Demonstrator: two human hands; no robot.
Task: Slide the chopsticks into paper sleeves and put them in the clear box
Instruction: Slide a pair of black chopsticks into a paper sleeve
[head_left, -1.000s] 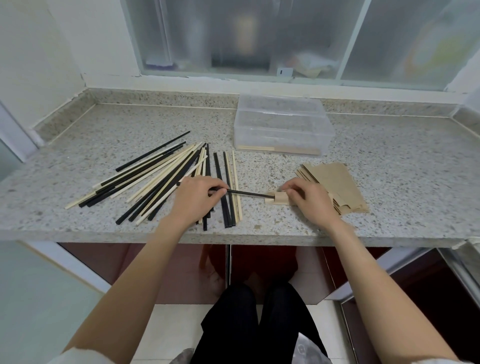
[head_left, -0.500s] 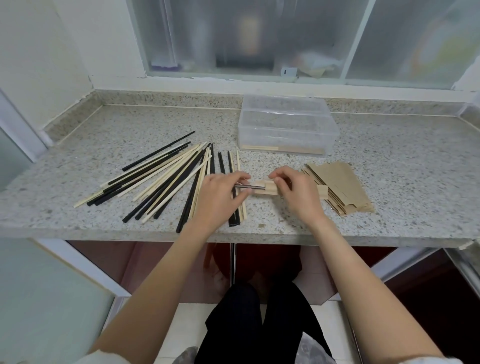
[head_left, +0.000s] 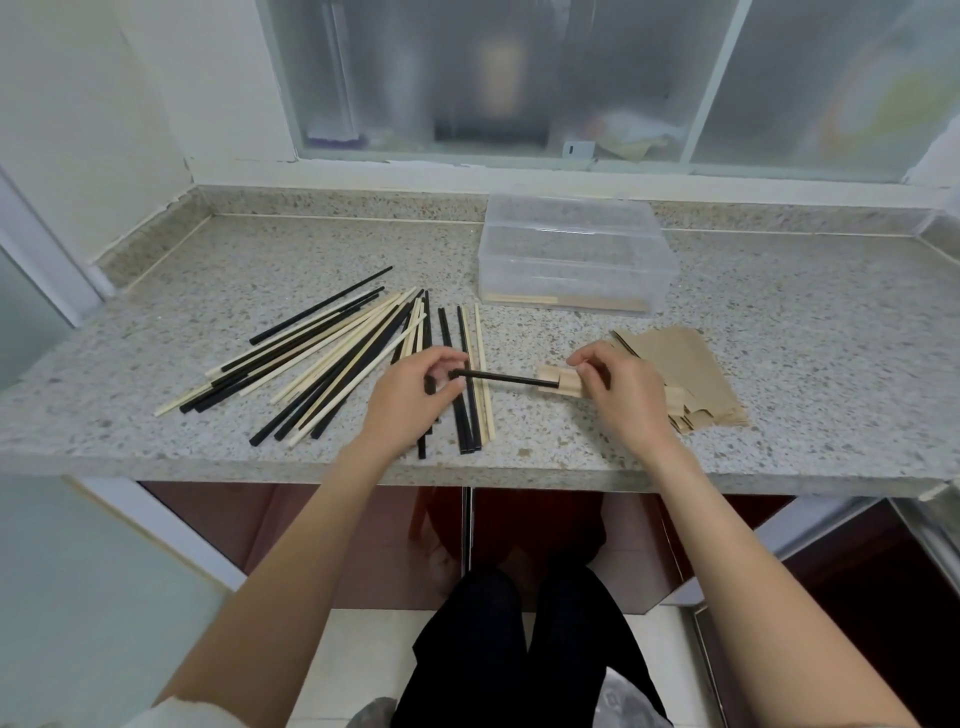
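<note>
My left hand (head_left: 415, 392) pinches the thick end of a black chopstick (head_left: 506, 379) that lies level above the counter. Its tip sits in the mouth of a tan paper sleeve (head_left: 563, 382), which my right hand (head_left: 621, 387) holds. The far part of the sleeve is hidden under that hand. A loose pile of black and pale wooden chopsticks (head_left: 332, 353) fans out on the counter to the left. A stack of brown paper sleeves (head_left: 685, 364) lies to the right. The clear box (head_left: 574, 260) stands behind, with one sleeved item along its front wall.
The speckled stone counter (head_left: 805, 364) ends at a front edge just below my hands. A raised stone lip and a frosted window run along the back. A wall closes the left side. My legs show under the counter.
Half a second ago the black chopstick was pushed deep into the sleeve with my hands close together. Now my left hand has drawn back left and much of the chopstick shows again.
</note>
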